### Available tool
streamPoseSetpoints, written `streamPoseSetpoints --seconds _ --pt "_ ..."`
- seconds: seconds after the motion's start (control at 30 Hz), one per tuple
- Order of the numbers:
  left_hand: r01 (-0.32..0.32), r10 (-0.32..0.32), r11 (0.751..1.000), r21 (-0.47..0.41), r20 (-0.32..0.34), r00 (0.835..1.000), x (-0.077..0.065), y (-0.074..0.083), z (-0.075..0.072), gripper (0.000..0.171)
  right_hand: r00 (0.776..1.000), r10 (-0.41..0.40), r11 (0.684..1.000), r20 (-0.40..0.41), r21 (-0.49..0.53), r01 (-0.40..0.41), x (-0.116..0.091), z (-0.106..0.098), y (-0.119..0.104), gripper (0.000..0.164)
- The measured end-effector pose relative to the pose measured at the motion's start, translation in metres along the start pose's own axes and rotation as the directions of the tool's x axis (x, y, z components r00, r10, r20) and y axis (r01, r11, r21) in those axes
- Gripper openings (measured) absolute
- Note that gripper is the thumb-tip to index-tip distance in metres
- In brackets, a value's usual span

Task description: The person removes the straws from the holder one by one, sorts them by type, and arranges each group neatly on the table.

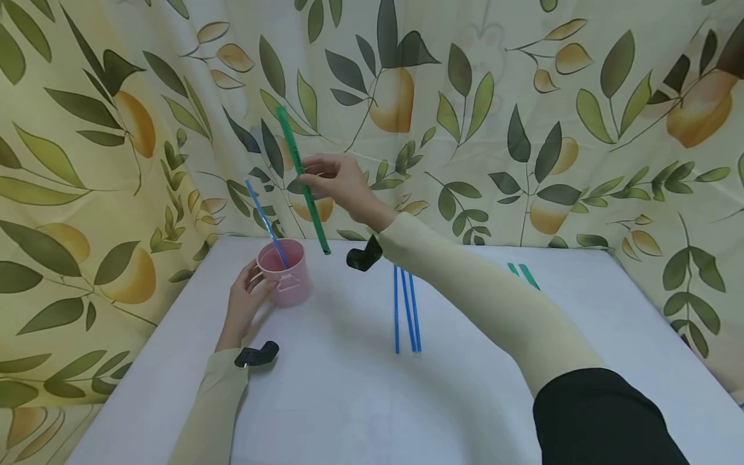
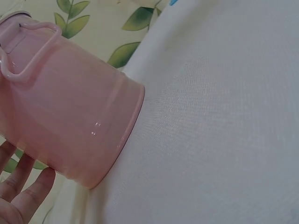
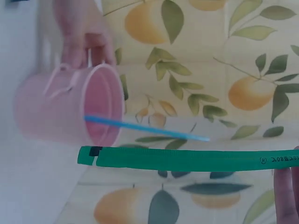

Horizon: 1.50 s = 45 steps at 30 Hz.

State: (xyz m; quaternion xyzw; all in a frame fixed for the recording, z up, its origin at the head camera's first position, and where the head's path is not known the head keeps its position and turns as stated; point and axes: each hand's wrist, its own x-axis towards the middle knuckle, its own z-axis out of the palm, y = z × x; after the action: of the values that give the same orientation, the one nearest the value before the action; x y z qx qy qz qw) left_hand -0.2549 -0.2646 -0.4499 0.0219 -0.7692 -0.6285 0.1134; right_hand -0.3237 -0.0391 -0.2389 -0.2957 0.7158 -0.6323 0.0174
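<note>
A pink mug (image 1: 290, 284) with a small handle stands upright on the table at the left. My left hand (image 1: 247, 302) holds it by the side, its fingertips (image 2: 44, 179) against the wall in the left wrist view. Leaning in the mug, a thin blue straw (image 1: 264, 216) sticks up over the rim. My right hand (image 1: 343, 184) pinches a green wrapped straw (image 3: 187, 159) near its middle, raised and tilted. Its lower end is to the right of the mug in the head view, and dark print shows on the wrapper.
Three thin blue straws (image 1: 407, 316) lie on the white table (image 1: 325, 400), partly behind the right forearm. Two green strips (image 1: 527, 276) lie farther right, also partly covered by that arm. A leaf-and-fruit patterned curtain (image 1: 465, 155) hangs behind the table.
</note>
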Motion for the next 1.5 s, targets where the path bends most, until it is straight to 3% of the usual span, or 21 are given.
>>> streamPoseSetpoints --seconds 0.43,0.77,1.03,1.27,1.5 --pt "0.031 -0.031 0.999 0.020 -0.003 1.000 0.000 0.001 0.000 0.075 0.997 0.058 0.993 -0.049 -0.103 -0.063 -0.062 -0.078 0.001 0.027" --pt "0.053 -0.053 0.998 0.024 -0.006 0.999 0.001 0.001 0.001 0.076 0.983 0.115 0.974 -0.147 -0.180 -0.140 -0.110 -0.137 0.004 0.029" --pt "0.051 -0.050 0.998 0.026 -0.002 0.999 0.000 0.000 0.002 0.075 0.967 0.108 0.975 -0.232 -0.166 -0.149 -0.147 -0.184 0.009 0.014" --pt "0.066 -0.066 0.998 -0.002 0.011 0.998 -0.005 0.010 0.003 0.074 0.943 0.130 0.936 -0.307 -0.276 -0.219 -0.181 -0.221 0.018 0.016" --pt "0.037 -0.038 0.999 0.029 0.002 0.999 -0.001 0.001 0.001 0.075 0.932 0.166 0.915 -0.322 -0.302 -0.267 -0.212 -0.260 0.034 0.022"
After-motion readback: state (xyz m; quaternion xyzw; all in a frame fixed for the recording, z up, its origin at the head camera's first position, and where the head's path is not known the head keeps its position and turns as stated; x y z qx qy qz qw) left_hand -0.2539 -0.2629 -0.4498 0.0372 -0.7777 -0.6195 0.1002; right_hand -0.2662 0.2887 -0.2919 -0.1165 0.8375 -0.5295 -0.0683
